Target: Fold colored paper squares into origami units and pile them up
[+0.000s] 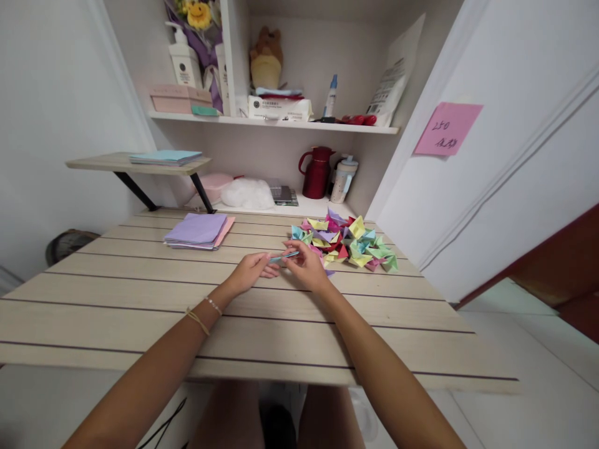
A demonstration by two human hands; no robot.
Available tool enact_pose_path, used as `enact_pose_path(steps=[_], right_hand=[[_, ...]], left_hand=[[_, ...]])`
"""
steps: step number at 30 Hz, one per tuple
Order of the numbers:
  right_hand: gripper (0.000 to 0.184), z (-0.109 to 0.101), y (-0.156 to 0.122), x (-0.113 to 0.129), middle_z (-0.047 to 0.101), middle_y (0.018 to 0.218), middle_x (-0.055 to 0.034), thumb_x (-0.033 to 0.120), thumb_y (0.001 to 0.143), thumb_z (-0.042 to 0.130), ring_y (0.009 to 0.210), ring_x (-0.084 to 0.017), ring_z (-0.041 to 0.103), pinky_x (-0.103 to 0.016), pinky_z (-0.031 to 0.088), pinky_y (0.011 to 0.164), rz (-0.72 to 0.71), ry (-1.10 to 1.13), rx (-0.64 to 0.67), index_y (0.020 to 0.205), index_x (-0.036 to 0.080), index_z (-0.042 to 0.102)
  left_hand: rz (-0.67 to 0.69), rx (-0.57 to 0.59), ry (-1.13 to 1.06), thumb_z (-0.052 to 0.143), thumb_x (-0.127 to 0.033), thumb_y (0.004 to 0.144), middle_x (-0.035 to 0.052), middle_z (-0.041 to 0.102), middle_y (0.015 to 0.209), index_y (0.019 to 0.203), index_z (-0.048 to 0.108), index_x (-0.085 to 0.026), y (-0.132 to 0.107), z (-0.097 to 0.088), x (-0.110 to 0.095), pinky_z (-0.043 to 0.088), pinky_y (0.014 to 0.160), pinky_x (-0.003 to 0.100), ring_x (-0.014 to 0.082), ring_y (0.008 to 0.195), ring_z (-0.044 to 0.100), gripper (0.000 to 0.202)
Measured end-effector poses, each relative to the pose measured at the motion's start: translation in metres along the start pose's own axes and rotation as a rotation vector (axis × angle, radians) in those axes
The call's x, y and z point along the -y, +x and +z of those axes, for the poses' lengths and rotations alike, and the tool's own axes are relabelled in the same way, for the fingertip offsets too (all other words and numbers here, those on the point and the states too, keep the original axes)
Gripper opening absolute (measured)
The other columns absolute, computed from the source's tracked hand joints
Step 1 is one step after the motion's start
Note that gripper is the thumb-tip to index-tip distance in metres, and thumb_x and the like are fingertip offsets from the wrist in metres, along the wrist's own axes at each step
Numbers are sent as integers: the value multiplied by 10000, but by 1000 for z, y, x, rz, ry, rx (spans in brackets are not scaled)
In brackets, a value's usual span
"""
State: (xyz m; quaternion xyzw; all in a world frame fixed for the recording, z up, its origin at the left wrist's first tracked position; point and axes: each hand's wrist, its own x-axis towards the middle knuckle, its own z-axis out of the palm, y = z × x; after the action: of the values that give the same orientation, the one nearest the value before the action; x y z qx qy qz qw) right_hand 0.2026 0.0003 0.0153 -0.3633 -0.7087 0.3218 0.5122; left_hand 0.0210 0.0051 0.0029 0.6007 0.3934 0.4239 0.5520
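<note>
Both my hands meet over the middle of a slatted wooden table (140, 299). My left hand (253, 271) and my right hand (306, 265) each pinch an end of a narrow folded light-blue paper (284, 255), held just above the tabletop. Right behind my right hand lies a heap of several folded paper pieces (349, 243) in yellow, pink, teal, purple and red. A stack of flat paper sheets (199, 230), purple on top with pink beneath, lies at the far left of the table.
A low side shelf (131, 162) with blue sheets juts over the table's far left. Behind are a red jug (317, 173), a cup, and an upper shelf (276, 123) with bottles and boxes. A white door with a pink note (447, 129) stands right.
</note>
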Motion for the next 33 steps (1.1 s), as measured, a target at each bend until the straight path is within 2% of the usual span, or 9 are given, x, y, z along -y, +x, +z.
enact_pose_path(steps=[7,14,27,29,33], right_hand=[[425,1,-1,0,604,883,-31,194,705,569,713,-123,593,-247,494,630,42,86,5,1126,201,505],[491,4,2,-11,589,870,-16,141,653,550,761,-132,590,-248,491,649,104,202,-18,1136,212,493],[496,6,4,-17,586,852,-14,114,628,525,832,-167,578,-315,502,740,159,278,-51,1110,230,501],[477,6,4,-16,584,853,-15,118,636,510,827,-166,579,-324,504,749,160,308,-52,1099,232,502],[448,6,3,-16,582,892,-25,131,662,474,787,-154,581,-323,517,722,149,381,-53,1098,236,492]], left_hand=[[32,-25,-1,577,-440,769,142,685,957,1118,596,-112,-1,2,-2,526,731,345,207,788,670,479],[65,-15,10,640,-374,732,144,655,1038,1129,575,-108,-5,6,-5,506,804,379,218,825,667,482],[138,27,34,674,-305,700,111,665,975,1167,533,-114,-7,8,-6,479,872,394,200,882,640,524],[147,30,29,667,-299,706,115,660,979,1182,520,-115,-7,8,-4,496,837,372,195,861,645,531],[127,53,51,647,-295,724,90,654,867,1250,449,-132,-5,6,-2,522,614,279,159,665,654,585]])
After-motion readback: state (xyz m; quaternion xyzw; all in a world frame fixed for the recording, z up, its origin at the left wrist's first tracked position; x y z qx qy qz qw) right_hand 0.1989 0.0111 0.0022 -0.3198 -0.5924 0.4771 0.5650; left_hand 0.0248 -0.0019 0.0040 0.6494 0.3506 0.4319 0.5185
